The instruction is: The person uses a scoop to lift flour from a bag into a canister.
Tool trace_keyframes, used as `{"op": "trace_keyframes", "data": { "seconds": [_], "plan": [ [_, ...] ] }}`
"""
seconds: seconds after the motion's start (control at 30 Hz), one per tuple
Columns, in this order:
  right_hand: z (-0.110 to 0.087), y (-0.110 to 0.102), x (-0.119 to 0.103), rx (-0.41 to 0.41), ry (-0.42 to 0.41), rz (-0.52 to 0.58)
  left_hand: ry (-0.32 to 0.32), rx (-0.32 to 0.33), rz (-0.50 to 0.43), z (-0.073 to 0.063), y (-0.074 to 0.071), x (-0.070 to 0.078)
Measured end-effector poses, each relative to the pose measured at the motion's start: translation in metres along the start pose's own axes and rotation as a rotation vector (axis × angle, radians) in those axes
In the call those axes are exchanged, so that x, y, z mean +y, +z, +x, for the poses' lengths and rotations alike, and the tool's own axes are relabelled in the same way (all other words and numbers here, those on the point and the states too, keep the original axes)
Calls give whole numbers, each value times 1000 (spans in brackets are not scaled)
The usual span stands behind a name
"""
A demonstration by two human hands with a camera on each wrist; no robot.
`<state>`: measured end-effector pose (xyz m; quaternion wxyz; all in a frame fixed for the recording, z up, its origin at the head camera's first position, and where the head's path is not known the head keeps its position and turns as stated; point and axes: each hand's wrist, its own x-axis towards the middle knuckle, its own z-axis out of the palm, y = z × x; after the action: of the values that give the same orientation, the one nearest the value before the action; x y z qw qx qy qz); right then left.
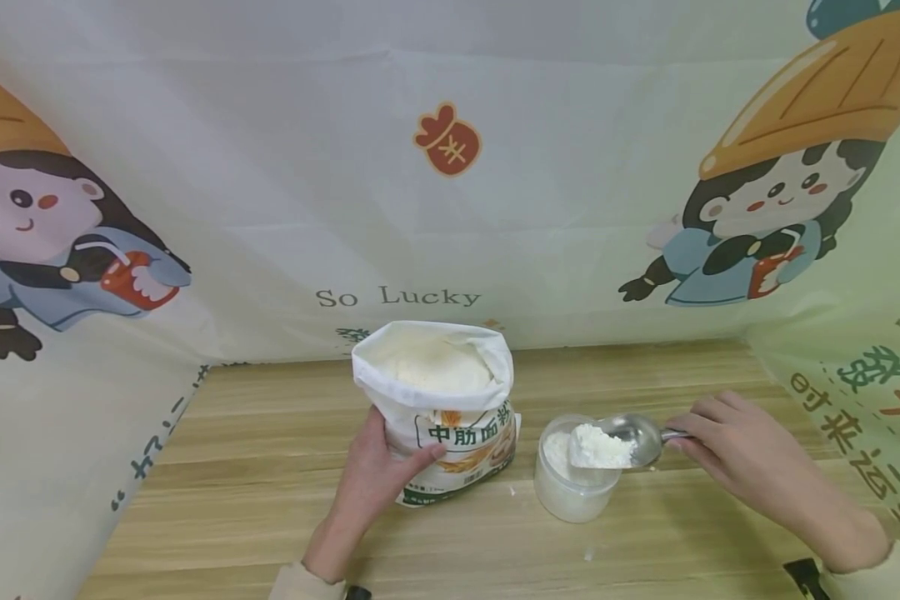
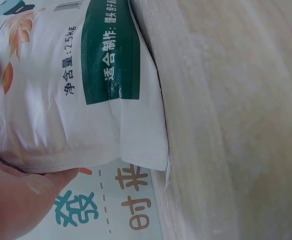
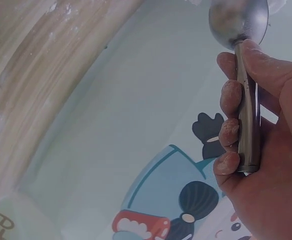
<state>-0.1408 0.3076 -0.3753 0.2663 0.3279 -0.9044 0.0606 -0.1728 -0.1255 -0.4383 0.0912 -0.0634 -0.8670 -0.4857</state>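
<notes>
An opened white bag of flour (image 1: 457, 450) stands on the table, its top edge folded outward and flour visible inside. My left hand (image 1: 386, 467) grips the bag's left side, thumb across the front; the left wrist view shows the bag's printed lower part (image 2: 100, 115). My right hand (image 1: 742, 454) holds a metal scoop (image 1: 637, 437), fingers curled round its handle (image 3: 248, 115). White flour (image 1: 600, 447) heaps in the scoop, which is over a clear round plastic jar (image 1: 573, 496). The jar has flour inside, and the scoop hides part of its mouth.
The wood-patterned table (image 1: 270, 467) carries small white flour specks near the jar. A printed cloth (image 1: 307, 167) with cartoon figures and lettering rises behind the table and along both sides.
</notes>
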Motion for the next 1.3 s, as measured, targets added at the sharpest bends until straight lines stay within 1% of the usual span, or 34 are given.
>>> {"op": "trace_keyframes", "data": {
  "seconds": [0.23, 0.53, 0.83, 0.93, 1.07, 1.13, 1.3],
  "plan": [
    [7, -3, -3, -24, -15, -37, 0, 0, -5, 0, 0, 0],
    [15, -12, -9, -132, 22, -69, -10, -1, 4, -1, 0, 1],
    [21, -10, -13, -94, -34, -102, -11, -1, 4, -1, 0, 0],
    [23, -12, -16, -109, -27, -121, -9, 0, 2, -1, 1, 0],
    [26, -15, -20, -163, 1, -144, -10, 1, 4, -1, 1, 0],
    [28, -16, -21, -173, 5, -156, -10, 2, 5, -1, 1, 0],
    [29, -15, -24, -134, -26, -166, -13, 4, 7, -1, 1, 1]
  ]
}}
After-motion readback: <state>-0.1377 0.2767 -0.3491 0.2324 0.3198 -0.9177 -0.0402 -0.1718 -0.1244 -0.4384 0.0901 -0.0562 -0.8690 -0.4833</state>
